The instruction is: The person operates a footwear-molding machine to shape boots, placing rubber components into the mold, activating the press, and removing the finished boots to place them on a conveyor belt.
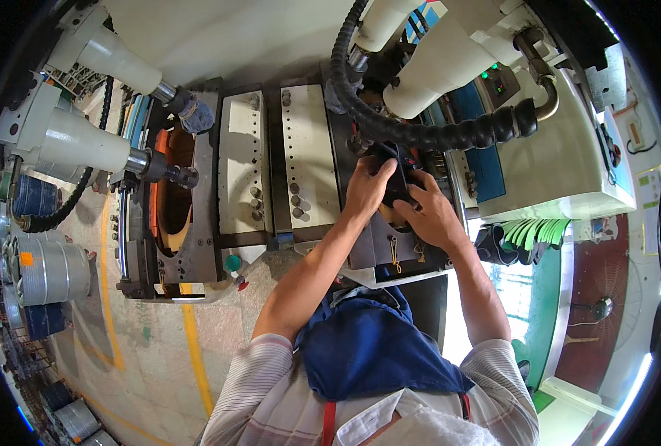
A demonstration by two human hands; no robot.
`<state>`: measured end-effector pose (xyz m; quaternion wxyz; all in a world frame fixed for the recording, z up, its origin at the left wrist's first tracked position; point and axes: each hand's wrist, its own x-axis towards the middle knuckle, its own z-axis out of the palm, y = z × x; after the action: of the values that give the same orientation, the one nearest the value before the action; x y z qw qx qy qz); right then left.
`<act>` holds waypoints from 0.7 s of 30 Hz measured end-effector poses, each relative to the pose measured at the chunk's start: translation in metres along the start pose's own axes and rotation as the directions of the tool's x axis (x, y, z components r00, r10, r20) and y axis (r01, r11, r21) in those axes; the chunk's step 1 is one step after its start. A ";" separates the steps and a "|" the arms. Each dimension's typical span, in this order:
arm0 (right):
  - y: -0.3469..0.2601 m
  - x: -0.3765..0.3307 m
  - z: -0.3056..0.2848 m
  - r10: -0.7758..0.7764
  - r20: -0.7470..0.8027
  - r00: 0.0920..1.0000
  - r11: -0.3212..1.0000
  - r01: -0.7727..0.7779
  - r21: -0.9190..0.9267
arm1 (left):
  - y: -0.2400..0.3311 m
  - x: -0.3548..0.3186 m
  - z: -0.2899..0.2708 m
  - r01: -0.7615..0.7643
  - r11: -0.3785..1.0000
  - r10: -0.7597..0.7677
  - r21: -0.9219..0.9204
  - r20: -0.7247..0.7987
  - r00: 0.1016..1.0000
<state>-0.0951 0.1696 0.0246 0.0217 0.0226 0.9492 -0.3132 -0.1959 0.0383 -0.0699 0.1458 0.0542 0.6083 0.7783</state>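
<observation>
My left hand [371,184] grips the near side of a black, dark-lined piece [397,177], its thumb lying along the edge. From the right, my right hand [429,212] has its fingers bent onto the same piece. Its exact kind cannot be made out, as my hands and the shade cover much of it. The piece sits at the right-hand station of a machine, just below a thick black ribbed hose [434,135]. Under my hands is a dark metal mould frame [378,249] with small brass-coloured hooks [395,253] on its front.
Two white drilled plates [242,163] lie between the stations. On the left, an orange-lined mould [173,186] stands below white cylinder arms [85,137]. Black pieces with green linings [535,236] hang at the right. Metal drums [52,269] stand on the floor at left.
</observation>
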 end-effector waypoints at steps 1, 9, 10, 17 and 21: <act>0.000 -0.004 -0.005 0.042 0.043 0.998 0.998 -0.043 0.034 | 0.009 -0.005 0.003 0.025 0.999 -0.025 -0.022 0.008 1.000; -0.001 0.020 -0.003 0.057 -0.282 0.958 0.994 -0.081 -0.077 | -0.039 0.011 -0.026 0.287 0.955 -0.296 -0.078 -0.162 0.941; 0.008 0.028 -0.010 0.081 -0.349 0.934 0.993 -0.105 -0.050 | -0.029 0.010 -0.021 0.267 0.956 -0.286 -0.119 -0.189 0.939; 0.007 0.071 -0.002 0.114 -0.387 0.915 0.992 -0.122 0.004 | -0.013 0.060 -0.068 0.181 0.952 -0.224 -0.246 -0.161 0.961; -0.010 0.079 0.019 0.037 -0.325 0.945 0.999 -0.034 0.013 | -0.013 0.087 -0.096 0.109 0.990 -0.097 0.089 -0.129 0.987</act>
<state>-0.1741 0.1524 0.0105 -0.1298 0.0911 0.9381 -0.3080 -0.3013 -0.0227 -0.1143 0.1446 -0.0190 0.6549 0.7415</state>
